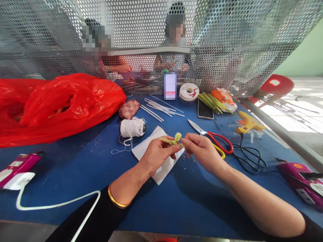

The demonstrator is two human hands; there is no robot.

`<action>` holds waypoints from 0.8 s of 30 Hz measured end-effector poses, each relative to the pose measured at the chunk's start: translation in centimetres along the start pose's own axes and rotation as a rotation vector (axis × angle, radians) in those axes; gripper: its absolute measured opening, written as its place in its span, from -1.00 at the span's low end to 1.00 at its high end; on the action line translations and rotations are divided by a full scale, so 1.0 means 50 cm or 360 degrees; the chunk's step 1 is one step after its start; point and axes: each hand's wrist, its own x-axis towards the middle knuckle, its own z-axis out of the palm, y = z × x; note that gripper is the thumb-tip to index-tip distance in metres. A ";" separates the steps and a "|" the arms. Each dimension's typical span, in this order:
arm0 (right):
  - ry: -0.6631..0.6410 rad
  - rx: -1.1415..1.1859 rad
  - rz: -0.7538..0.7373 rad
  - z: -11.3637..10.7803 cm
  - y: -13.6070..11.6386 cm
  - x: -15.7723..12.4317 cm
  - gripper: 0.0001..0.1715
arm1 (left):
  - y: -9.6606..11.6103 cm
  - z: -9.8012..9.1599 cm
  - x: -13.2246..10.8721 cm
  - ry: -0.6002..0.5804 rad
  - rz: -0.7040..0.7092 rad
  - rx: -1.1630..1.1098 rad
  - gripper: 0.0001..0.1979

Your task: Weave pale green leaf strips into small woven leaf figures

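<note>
Pinched in my left hand point(156, 154) is a pale green leaf-like strip point(178, 137), with a small rounded loop standing up between my hands. My right hand point(203, 150) has its thumb and forefinger closed on the strip's right end; the exact grip is partly hidden. Beneath my hands lies a white paper towel point(160, 173). Just beyond my right hand are scissors point(219, 138) with red and yellow handles. A spool of white string point(133, 127) lies to the left, its loose end trailing on the blue table point(75, 164).
White glue sticks point(161, 107), a checkered pouch point(129, 109), a ribbon roll point(189, 91), green leaf strips point(210, 102) over a phone point(205, 111), and a yellow glue gun point(248, 122) surround the work. A red plastic bag point(83, 101) fills the left. Perforated metal mesh point(141, 33) stands behind.
</note>
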 end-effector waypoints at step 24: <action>-0.0178 0.0842 0.0311 0.077 0.004 -0.027 -0.44 | 0.002 -0.006 0.000 0.0211 -0.0034 -0.0218 -0.61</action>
